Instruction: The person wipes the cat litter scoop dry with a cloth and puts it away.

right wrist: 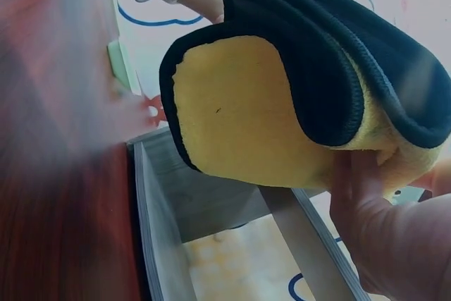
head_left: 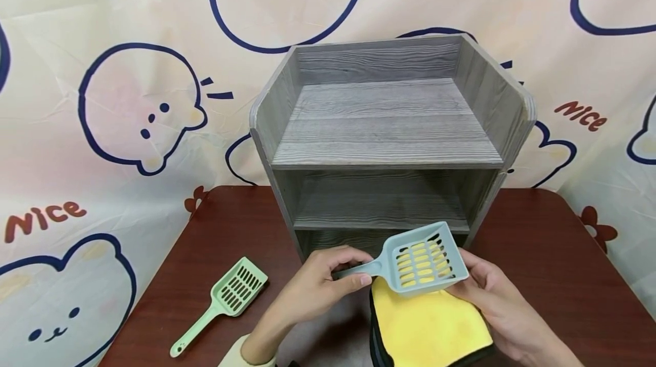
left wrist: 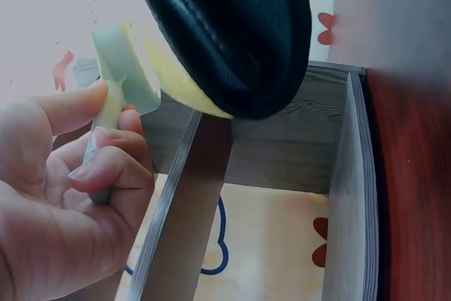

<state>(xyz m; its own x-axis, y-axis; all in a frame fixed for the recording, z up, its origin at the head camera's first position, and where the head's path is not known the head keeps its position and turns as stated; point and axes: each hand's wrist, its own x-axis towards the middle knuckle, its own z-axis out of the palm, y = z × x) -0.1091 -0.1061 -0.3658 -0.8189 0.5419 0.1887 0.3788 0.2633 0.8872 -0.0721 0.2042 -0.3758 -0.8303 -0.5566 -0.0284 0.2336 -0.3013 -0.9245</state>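
My left hand pinches the handle of a light blue litter scoop between thumb and fingers. The slotted bowl points right and tilts up, with yellow showing through its slots. My right hand grips a yellow cloth with a dark border, which hangs in folds beneath the bowl. Its fingers lie right at the bowl's right edge. In the right wrist view the cloth shows a yellow face and dark folds, hiding the scoop. In the left wrist view the left hand curls round the handle.
A green litter scoop lies on the dark red table to the left. A grey wooden shelf with raised sides stands at the back, behind the hands. A patterned curtain hangs behind it.
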